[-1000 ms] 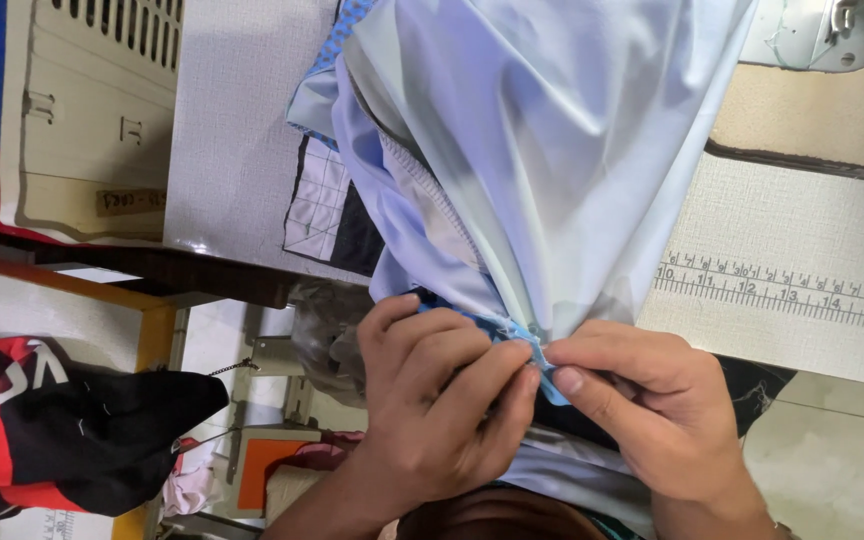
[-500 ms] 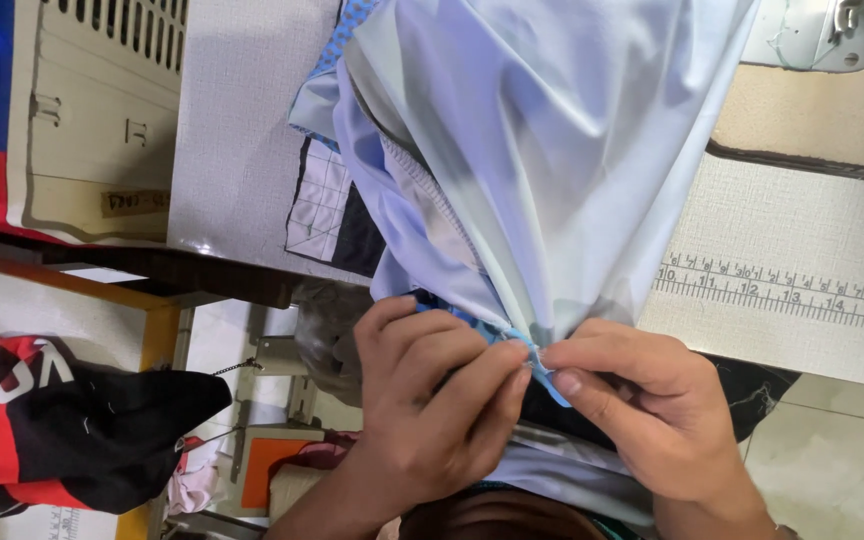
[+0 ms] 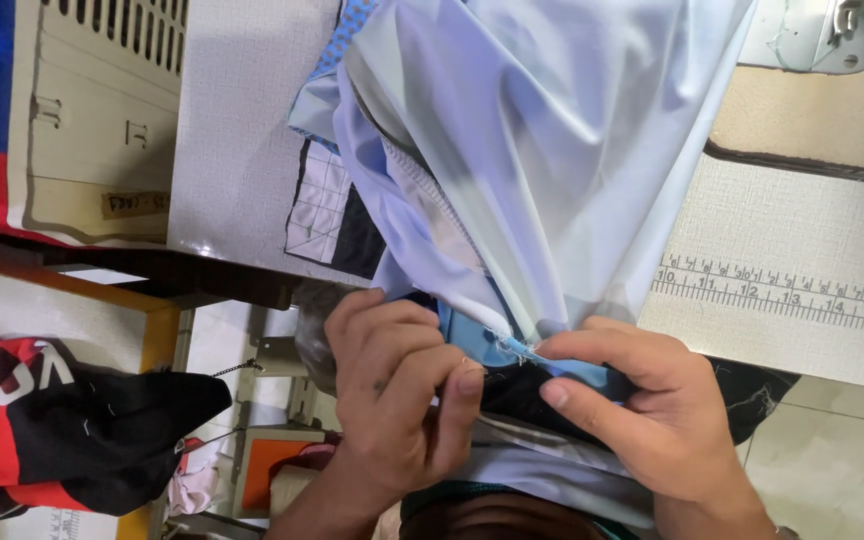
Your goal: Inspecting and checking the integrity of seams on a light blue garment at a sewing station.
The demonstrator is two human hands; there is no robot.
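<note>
A large pale blue garment (image 3: 552, 150) hangs down over the table from the top of the view and narrows to a bunched point near me. My left hand (image 3: 392, 390) and my right hand (image 3: 642, 410) meet at that point, both pinching a brighter blue edge strip (image 3: 497, 345) with frayed threads. Fingers of both hands curl around the fabric. A darker black part of the garment (image 3: 532, 395) shows between and under my hands. A grid-patterned black and white panel (image 3: 327, 205) peeks out at the garment's left side.
A white sewing table (image 3: 802, 270) with a printed ruler scale (image 3: 782, 295) lies to the right. A metal sewing machine part (image 3: 822, 35) sits at top right. At the left stand cardboard boxes (image 3: 92, 130), and a red, black and white garment (image 3: 42, 430) lies on an orange-framed stand.
My hands stay pinched on the blue edge. My left fingers have shifted slightly along the strip; the garment hangs as before.
</note>
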